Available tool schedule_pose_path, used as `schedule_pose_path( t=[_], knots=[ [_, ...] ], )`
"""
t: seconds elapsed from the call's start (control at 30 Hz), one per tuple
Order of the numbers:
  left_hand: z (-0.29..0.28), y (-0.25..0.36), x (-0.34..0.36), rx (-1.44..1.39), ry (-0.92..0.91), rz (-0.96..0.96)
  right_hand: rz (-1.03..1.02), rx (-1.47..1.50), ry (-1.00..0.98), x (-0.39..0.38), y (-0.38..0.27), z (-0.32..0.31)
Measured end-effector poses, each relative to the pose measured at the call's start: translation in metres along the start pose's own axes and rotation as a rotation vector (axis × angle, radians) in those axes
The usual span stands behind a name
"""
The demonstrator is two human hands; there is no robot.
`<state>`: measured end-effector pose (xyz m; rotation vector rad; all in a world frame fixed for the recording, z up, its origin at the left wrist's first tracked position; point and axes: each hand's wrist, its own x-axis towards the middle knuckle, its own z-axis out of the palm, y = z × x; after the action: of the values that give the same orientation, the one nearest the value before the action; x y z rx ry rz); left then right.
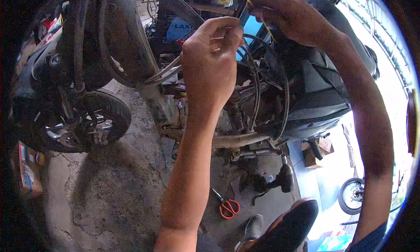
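A partly stripped motorcycle stands before me, its bare frame tube [238,140] and loose dark cables [285,85] showing in the middle. My right hand [291,18] is raised at the upper right, its fingers closed on a thin yellow strand [267,29] that sticks out above and below them. Just left of it, my left hand [212,50] is lifted over the frame with thumb and fingertips pinched together. Whatever lies in that pinch is too small to make out. A dark cable arcs close to those fingertips.
On the floor lie red-handled scissors [228,207] and a dark power drill [285,178]. The front wheel [118,116] stands at left, black body panels [315,99] at right. Cardboard boxes [318,155] and a loose wheel [351,196] are farther right. My shoe [253,226] is below.
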<state>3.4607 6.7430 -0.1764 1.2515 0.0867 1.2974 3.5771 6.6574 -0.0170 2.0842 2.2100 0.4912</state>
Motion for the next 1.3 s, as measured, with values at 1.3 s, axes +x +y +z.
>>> schedule_pose_path(
  t=[1.3],
  knots=[
    [0.001, 0.032, 0.014, -0.138, 0.076, -0.115, 0.141, -0.171, 0.132, 0.001, 0.0, 0.018]
  ],
)
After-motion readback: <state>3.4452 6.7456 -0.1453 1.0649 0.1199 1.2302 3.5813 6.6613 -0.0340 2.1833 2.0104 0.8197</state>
